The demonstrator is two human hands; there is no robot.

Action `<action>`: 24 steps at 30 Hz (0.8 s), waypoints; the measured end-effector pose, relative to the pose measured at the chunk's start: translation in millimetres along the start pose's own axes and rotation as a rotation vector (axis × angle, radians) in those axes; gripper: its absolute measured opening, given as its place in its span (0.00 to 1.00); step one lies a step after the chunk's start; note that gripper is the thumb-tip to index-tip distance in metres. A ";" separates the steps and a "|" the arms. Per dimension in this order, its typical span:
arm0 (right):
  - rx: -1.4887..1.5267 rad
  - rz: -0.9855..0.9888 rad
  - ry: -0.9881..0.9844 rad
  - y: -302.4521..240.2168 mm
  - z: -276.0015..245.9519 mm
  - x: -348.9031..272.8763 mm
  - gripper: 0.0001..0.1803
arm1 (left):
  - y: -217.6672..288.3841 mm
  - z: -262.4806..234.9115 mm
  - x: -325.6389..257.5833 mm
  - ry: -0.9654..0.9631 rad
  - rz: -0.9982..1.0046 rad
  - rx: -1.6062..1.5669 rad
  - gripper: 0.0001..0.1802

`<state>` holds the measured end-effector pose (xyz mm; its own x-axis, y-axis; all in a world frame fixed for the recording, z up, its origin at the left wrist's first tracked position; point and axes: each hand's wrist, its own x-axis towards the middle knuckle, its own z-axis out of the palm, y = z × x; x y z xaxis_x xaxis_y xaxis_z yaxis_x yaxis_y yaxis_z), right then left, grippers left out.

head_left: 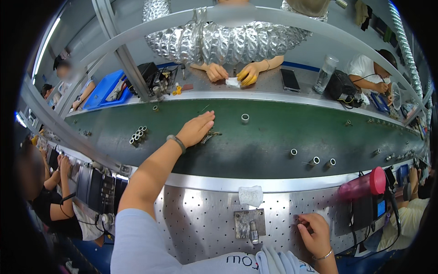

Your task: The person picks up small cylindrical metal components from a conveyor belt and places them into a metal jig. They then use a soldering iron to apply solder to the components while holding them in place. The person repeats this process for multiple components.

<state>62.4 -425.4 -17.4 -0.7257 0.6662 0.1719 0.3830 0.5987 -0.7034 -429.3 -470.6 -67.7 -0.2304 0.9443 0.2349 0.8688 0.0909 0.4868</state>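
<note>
A: Start at the left. What lies on the green belt (pixel 255 150)?

B: A cluster of small metal rings (pixel 138 135), well apart from the person's left hand (pixel 196 129).

A: And that hand?

B: It reaches out over the belt, palm down, fingers flat and together, resting on a small pile of metal parts (pixel 210 135). It covers them rather than gripping; only the pile's right edge shows past the fingers. A dark band (pixel 177 142) sits on the wrist.

A: Further right on the belt?

B: A single ring (pixel 245 118) stands just beyond the fingertips. Three more rings (pixel 313 160) lie near the belt's near edge.

A: And nearer the person?

B: The perforated steel counter (pixel 205 214). A white cloth (pixel 250 195) hangs at its far edge, and a small metal plate (pixel 249 223) lies below that.

A: The right hand?

B: The right hand (pixel 314 233) rests on the counter, fingers curled, tips pinched together. Whether anything is between them, I cannot tell. A thin bracelet (pixel 323 256) circles the wrist. Right of it lies a pink bottle (pixel 362 183).
</note>
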 end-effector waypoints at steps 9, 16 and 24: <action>-0.015 -0.055 -0.032 -1.1 -0.2 6.0 0.12 | -33.4 -7.9 18.5 0.183 -0.160 0.066 0.26; 0.033 0.039 0.000 -1.6 2.4 4.9 0.11 | -19.7 -11.2 4.0 -0.018 -0.066 0.037 0.24; -0.015 -0.104 0.014 -0.4 -0.5 11.3 0.10 | 64.4 -12.3 -25.4 0.044 0.282 0.462 0.20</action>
<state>54.3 -417.9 -14.8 -0.7541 0.6063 0.2525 0.3152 0.6714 -0.6708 -372.9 -492.7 -32.0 0.0300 0.9389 0.3430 0.9995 -0.0251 -0.0188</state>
